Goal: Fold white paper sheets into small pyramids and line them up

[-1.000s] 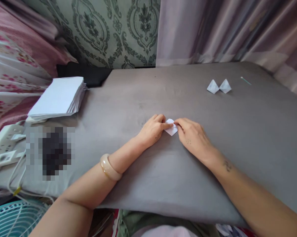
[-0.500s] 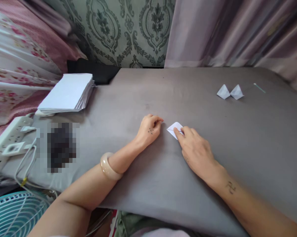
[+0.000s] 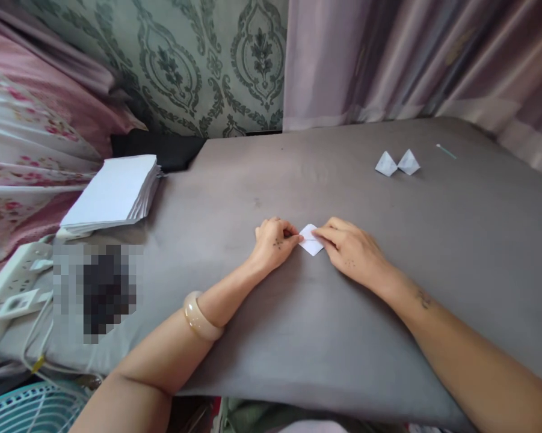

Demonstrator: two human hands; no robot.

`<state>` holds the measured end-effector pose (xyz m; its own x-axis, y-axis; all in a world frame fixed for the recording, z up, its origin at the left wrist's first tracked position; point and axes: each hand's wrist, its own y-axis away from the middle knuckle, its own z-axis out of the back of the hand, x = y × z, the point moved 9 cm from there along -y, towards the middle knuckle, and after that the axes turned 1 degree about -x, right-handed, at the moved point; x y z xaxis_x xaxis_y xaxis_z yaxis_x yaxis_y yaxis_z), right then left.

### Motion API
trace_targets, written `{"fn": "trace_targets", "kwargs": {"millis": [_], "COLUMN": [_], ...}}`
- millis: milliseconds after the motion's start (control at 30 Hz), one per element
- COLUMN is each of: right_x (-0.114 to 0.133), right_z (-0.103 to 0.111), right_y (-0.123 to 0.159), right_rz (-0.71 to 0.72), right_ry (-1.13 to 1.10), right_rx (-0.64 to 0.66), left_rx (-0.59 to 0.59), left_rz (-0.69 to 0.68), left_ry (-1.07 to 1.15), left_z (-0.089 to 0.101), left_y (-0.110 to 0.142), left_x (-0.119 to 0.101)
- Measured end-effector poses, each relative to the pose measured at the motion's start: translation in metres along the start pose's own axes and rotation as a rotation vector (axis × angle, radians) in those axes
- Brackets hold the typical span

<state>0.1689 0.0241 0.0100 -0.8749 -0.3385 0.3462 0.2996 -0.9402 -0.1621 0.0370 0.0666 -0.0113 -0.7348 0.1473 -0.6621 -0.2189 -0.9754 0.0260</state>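
A small folded white paper [image 3: 310,239] lies on the grey tabletop [image 3: 307,174] in the middle. My left hand [image 3: 274,242] rests curled just left of it, fingertips touching its left corner. From the right, my right hand [image 3: 349,251] presses its fingers flat on the paper's right edge. A cream bangle [image 3: 199,317] circles my left wrist.
Two finished folded paper pieces [image 3: 397,163] sit at the back right, a thin stick [image 3: 446,151] beyond them. A stack of white sheets [image 3: 112,192] lies at the left edge, a white power strip [image 3: 9,282] and cables below it. A fan [image 3: 31,409] is at bottom left.
My left hand, which had drawn away from the paper half a second ago, has come back to touch its left corner. My right hand stays on the paper.
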Motion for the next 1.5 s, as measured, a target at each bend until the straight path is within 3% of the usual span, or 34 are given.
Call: {"fn": "trace_targets", "kwargs": {"millis": [267, 467, 633, 933, 1167, 1300, 1500], "right_x": [-0.032, -0.034, -0.029, -0.019, -0.008, -0.001, 0.018], "right_z": [0.002, -0.005, -0.011, -0.03, -0.029, -0.032, -0.041], "right_y": [-0.008, -0.011, -0.007, 0.004, 0.001, -0.001, -0.005], "right_rz": [-0.19, -0.26, -0.375, -0.52, -0.624, -0.643, -0.55], "right_ry": [-0.391, -0.766, -1.036, -1.216, -1.343, -1.424, -1.523], "right_rx": [-0.161, -0.036, 0.041, 0.248, 0.052, -0.051, -0.015], "left_rx": [-0.083, 0.01, -0.022, -0.051, 0.014, 0.092, 0.073], "left_rz": [-0.18, -0.116, -0.076, 0.003, 0.195, 0.194, 0.21], "left_ry": [0.214, 0.669, 1.018, 1.156, 1.335, 1.38, 1.437], "left_z": [0.007, 0.0, 0.006, 0.009, -0.008, -0.016, -0.016], "left_y": [0.009, 0.009, 0.007, 0.004, 0.0, 0.004, 0.01], "left_x": [-0.007, -0.004, -0.004, 0.007, 0.014, 0.002, 0.002]}}
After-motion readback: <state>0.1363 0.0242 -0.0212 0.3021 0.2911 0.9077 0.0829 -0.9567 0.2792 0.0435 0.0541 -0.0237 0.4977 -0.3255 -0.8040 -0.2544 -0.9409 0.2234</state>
